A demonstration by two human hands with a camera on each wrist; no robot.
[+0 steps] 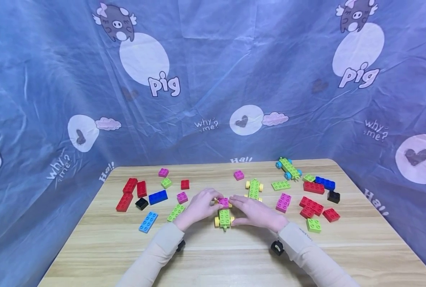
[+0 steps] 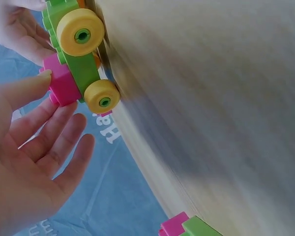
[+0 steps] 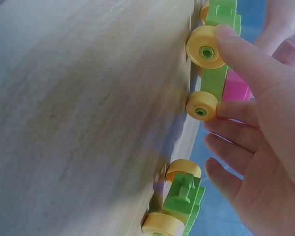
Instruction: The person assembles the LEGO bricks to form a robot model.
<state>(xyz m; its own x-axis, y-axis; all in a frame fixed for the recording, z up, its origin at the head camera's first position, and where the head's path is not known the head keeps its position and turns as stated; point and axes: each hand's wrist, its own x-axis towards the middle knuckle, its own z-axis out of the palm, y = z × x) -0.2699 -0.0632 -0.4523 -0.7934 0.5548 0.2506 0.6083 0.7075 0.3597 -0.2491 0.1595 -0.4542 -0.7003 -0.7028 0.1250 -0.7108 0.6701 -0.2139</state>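
Observation:
In the head view my left hand (image 1: 203,204) pinches a pink brick (image 1: 224,203) between thumb and fingers. The brick sits on the front part of a green toy car base (image 1: 224,218) with yellow wheels, which stands on the table. My right hand (image 1: 257,213) holds the same base from the right. Its thumb rests at a rear wheel (image 3: 204,46) and its index finger at the front wheel (image 3: 202,106), beside the brick. The other fingers of both hands stay loosely bent. A second yellow-wheeled base (image 1: 254,188) stands just beyond the right hand.
On the left of the wooden table (image 1: 213,261) lie red bricks (image 1: 124,202), a blue brick (image 1: 158,197) and a light blue brick (image 1: 148,222). On the right are a pink brick (image 1: 283,202), red bricks (image 1: 311,205) and a blue-wheeled base (image 1: 289,168). A patterned cloth (image 1: 205,147) hangs behind.

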